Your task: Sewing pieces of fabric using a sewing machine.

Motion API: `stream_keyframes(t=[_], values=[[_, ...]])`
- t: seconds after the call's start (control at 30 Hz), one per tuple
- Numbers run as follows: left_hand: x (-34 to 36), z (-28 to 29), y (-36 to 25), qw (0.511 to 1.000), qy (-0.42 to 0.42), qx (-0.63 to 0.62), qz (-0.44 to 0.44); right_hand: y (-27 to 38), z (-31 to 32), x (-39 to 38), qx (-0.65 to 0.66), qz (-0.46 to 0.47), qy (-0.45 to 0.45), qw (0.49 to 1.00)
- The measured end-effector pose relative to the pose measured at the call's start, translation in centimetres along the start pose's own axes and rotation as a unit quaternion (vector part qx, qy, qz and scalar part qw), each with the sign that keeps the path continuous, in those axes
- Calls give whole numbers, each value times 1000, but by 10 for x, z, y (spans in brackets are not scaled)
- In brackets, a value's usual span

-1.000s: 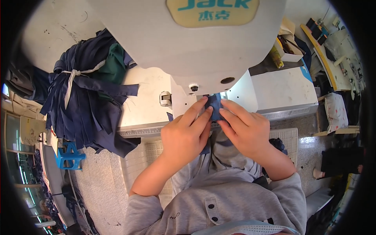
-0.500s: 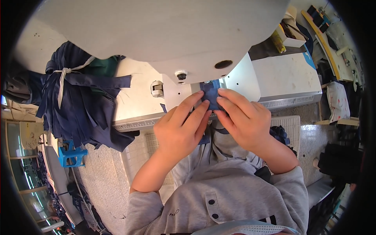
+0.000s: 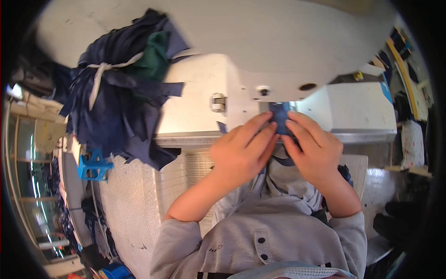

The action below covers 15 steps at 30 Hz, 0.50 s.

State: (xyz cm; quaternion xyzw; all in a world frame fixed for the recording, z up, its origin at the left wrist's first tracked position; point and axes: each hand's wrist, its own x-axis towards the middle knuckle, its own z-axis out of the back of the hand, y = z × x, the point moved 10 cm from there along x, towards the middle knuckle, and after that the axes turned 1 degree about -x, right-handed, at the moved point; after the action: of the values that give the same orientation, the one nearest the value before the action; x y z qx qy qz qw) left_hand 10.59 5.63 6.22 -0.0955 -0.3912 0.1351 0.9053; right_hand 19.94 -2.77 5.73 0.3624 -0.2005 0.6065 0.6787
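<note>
Two bare hands worked at one pale sewing machine (image 3: 288,51). Between them was one piece of blue cloth (image 3: 280,120): small, flat and roughly rectangular, deep navy with brighter blue where the light struck it, its finer detail too blurred to tell. It lay below the machine head, its far end at the needle area and its near end toward the person. The left hand (image 3: 241,149) held its left side, fingers narrowly spaced; the right hand (image 3: 317,152) held its right side likewise, both thumbs near the closer end. On the white counter (image 3: 195,95) to the left stood one large bundle of navy strips (image 3: 118,104), bound by one white tie (image 3: 106,68), with one green cloth (image 3: 156,53) tucked in. One small navy scrap (image 3: 222,127) lay left of the hands.
</note>
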Motion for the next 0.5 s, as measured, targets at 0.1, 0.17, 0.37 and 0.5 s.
stream_keyframes(t=[0.1,0.17,0.37,0.5], values=[[-4,-4,-2,1000,-1,-11,4,-2,2,-3,-17,-5,14,1000],[-6,-6,-3,1000,-4,-2,9,-6,3,-4,-45,-18,17,999],[-8,-8,0,999,13,-19,22,-4,4,-3,-40,-14,2,999],[-6,1,4,1000,-13,-27,5,0,-2,0,-13,-6,-10,1000]])
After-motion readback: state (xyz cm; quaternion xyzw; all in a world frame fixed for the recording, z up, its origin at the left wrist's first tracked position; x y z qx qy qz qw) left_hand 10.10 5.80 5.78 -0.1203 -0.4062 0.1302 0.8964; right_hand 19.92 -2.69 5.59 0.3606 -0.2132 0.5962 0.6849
